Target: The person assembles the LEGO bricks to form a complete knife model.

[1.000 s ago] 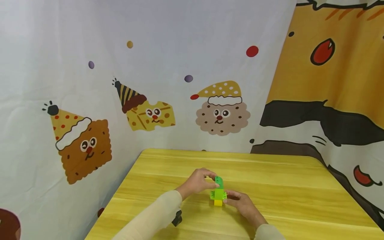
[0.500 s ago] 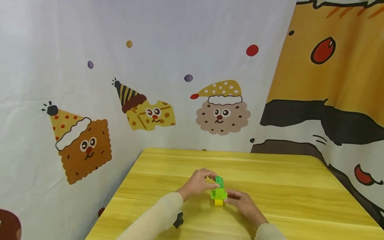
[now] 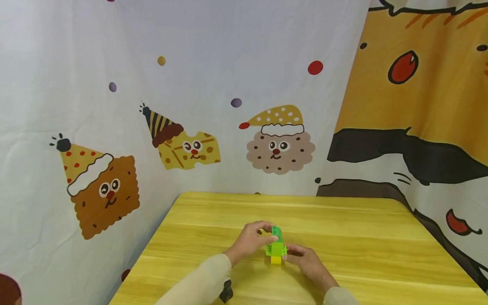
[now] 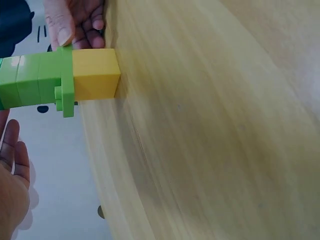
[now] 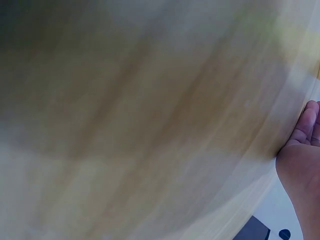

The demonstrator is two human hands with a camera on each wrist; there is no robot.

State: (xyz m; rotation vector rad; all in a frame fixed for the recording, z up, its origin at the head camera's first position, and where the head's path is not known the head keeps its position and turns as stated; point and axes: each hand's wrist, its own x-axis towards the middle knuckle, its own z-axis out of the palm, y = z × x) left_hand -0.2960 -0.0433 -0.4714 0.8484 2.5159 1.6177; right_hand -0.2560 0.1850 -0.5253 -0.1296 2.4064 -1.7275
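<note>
A small tower of toy building blocks stands upright on the table. Its base is a yellow block [image 3: 276,260], with a lime flat piece [image 4: 67,82] jutting out above it. Lime blocks [image 3: 277,249] continue upward to a dark green block [image 3: 279,234] with a curved side. My left hand [image 3: 249,241] holds that top block between thumb and fingers. Low on the other side, my right hand [image 3: 310,262] pinches the jutting end of the lime piece, its thumb visible there in the left wrist view. The right wrist view catches only part of the right hand [image 5: 300,155].
The wood-grain table [image 3: 366,228] extends around the tower. A black object [image 3: 226,291] shows by the left sleeve [image 3: 202,279]. Behind the far edge hangs a white cloth [image 3: 213,51] printed with cartoon figures.
The head view has shifted slightly, so the whole scene sits a little lower and further left. Both hands keep nearly the same places on the tower.
</note>
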